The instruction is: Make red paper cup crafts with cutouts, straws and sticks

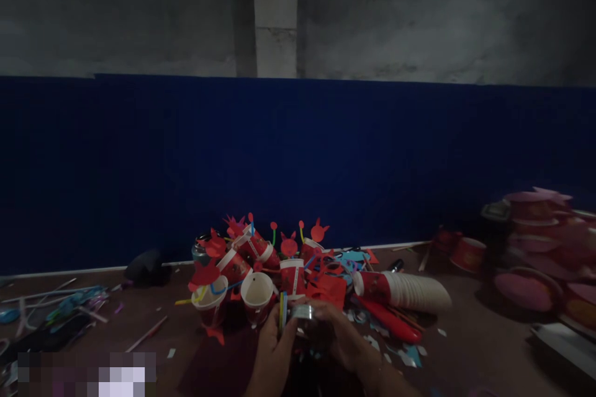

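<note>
My left hand (274,348) is closed around thin yellow and blue straws (284,309), which stand up between thumb and fingers. Beside them, a shiny roll of tape (303,311) is gripped in my right hand (347,338); the left thumb reaches close to it. Just beyond both hands is a cluster of red paper cups, several decorated with red paper cut-outs and bent straws. An upright cup (257,291) with a white inside stands nearest my left hand. Another decorated cup (292,276) is directly behind the tape. The lower part of my right fingers is in shadow.
A nested stack of paper cups (414,291) lies on its side at right, above a long red object (393,321). Paper scraps litter the brown table (465,347). Blurred red and pink containers (531,288) pile up far right. A blue panel (298,155) closes the back.
</note>
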### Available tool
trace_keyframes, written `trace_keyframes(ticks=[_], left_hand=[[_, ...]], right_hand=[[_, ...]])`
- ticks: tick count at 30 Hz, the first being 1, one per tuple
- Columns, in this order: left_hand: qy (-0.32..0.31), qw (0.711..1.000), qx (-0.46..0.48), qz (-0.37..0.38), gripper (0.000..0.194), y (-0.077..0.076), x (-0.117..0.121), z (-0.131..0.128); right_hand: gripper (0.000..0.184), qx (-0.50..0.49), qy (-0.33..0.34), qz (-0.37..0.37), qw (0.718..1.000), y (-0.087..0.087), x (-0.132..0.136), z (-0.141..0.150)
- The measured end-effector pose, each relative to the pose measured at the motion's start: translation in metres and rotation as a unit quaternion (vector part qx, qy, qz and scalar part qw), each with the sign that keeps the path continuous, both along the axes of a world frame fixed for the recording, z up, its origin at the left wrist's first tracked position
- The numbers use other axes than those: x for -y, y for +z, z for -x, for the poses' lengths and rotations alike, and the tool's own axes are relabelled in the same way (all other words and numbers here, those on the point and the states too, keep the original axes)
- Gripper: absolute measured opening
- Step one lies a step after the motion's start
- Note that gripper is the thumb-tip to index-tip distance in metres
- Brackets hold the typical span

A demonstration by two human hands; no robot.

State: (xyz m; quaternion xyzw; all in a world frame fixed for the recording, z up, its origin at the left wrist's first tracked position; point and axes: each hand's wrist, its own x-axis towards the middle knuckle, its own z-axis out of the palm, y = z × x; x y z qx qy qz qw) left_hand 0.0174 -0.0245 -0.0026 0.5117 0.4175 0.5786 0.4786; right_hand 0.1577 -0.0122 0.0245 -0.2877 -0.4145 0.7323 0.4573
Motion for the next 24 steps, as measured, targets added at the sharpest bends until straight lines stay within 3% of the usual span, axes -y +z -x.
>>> trace_keyframes(ticks=[3, 9, 16, 24], left_hand=[[-0.017, 1.000, -0.004, -0.003, 0.045, 0.004, 0.003, -0.001], [-0.020, 0.994, -0.099, -0.035, 0.040, 0.010, 0.011, -0.002], [-0.020, 0.994, -0.094, -0.045, 0.040, 0.006, 0.008, 0.000], [-0.036, 0.994, -0.090, -0.056, 0.038, 0.010, 0.010, 0.000]], right_hand=[[0.018, 0.000, -0.005, 0.013, 1.000, -0.001, -0.001, 0.002], [0.007, 0.062, -0.047, -0.066, 0.995, -0.001, -0.005, 0.004], [0.012, 0.027, 0.013, -0.045, 0.999, 0.002, -0.003, 0.001], [0.010, 0.056, 0.013, -0.067, 0.996, -0.001, -0.006, -0.004]])
